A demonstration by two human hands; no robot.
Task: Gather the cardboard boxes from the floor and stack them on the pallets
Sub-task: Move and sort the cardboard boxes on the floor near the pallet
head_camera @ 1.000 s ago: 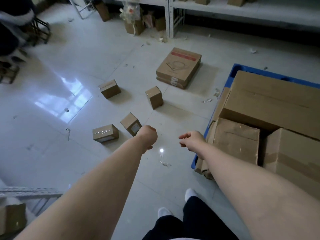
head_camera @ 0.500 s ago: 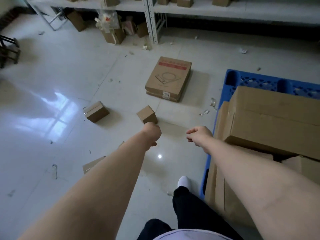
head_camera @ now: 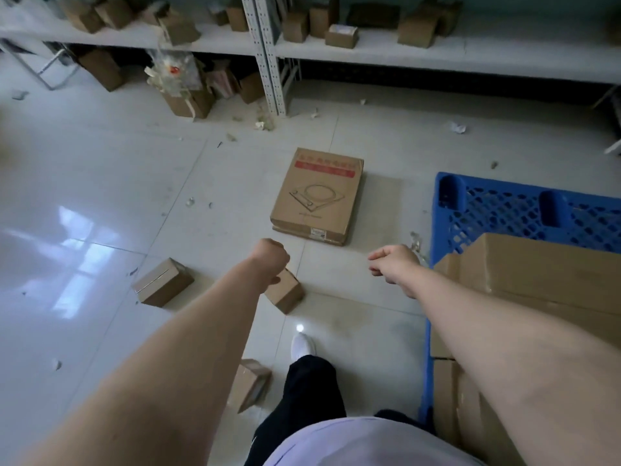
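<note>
The left grip (head_camera: 271, 260) is clenched into a fist and holds nothing. The right grip (head_camera: 393, 265) is curled too, thumb against forefinger, and is likewise empty. Both hang over the floor (head_camera: 100, 169) at mid-frame.

Just below the left grip and partly hidden by it, a small box (head_camera: 286, 295) lies tilted on the tiles. A second small box (head_camera: 163, 286) lies to its left, and a third small box (head_camera: 250, 386) sits at lower centre beside the dark trouser leg. Above centre rests the large flat box (head_camera: 317, 196) with a red band.

At the right edge stands the blue pallet (head_camera: 497, 210), its near part already loaded with stacked boxes (head_camera: 544, 270) and its far grating bare.

The step in hand looks like the approach to another box. The next move probably calls for stooping, unclenching, and closing one grip round the nearest small box, or both round the flat one.
</note>
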